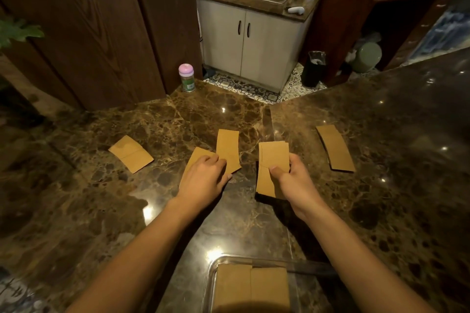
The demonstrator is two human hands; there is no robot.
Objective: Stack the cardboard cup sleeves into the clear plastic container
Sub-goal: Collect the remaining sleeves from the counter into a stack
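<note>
Flat brown cardboard sleeves lie scattered on the dark marble counter [381, 185]. My right hand [290, 178] grips a small stack of sleeves [273, 157] between thumb and fingers, held just above the counter. My left hand [203, 178] rests palm down on a sleeve [195, 157] whose far end pokes out past the fingers; whether the fingers pinch it is unclear. Touching that one on the right is another sleeve [228, 150]. A single sleeve [131, 153] lies far left, and a small pile [335, 148] lies far right. The clear plastic container [211, 277] at the bottom edge holds stacked sleeves [251, 287].
A small jar with a pink lid [186, 77] stands at the counter's far edge by a wooden panel. Beyond the counter are a white cabinet [251, 38] with a sink and cups, and a black bin [314, 68] on the tiled floor.
</note>
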